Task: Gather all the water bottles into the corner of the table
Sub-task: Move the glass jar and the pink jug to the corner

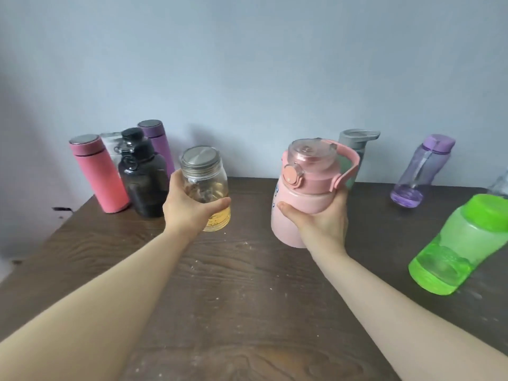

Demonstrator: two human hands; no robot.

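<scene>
- Nearest us, both forearms reach up from the bottom of the frame over the dark wooden table (pixel 247 312).
- Our left hand (pixel 187 209), centre-left, has its fingers wrapped around the clear glass jar (pixel 204 182) with the metal lid and yellowish liquid. We cannot tell whether it is just off the table or resting on it.
- Our right hand (pixel 321 218), centre-right, is closed around the lower body of the pink handled bottle (pixel 305 188), thumb across its front; the bottle appears lifted and tilted slightly.
- At the right edge, the green bottle (pixel 464 243) stands well apart, not yet gathered.
- Farther back on the right, the purple clear bottle (pixel 420 171) and the grey-capped bottle (pixel 354 149), half hidden behind the pink one, wait near the wall.
- In the upper left, the corner group stands close together: the pink flask (pixel 99 174), black bottle (pixel 144 177), purple flask (pixel 158 144) and a silvery one behind.
- We judge the step is carrying both held bottles toward that corner; the next move calls for setting them upright beside the black bottle without knocking it.
</scene>
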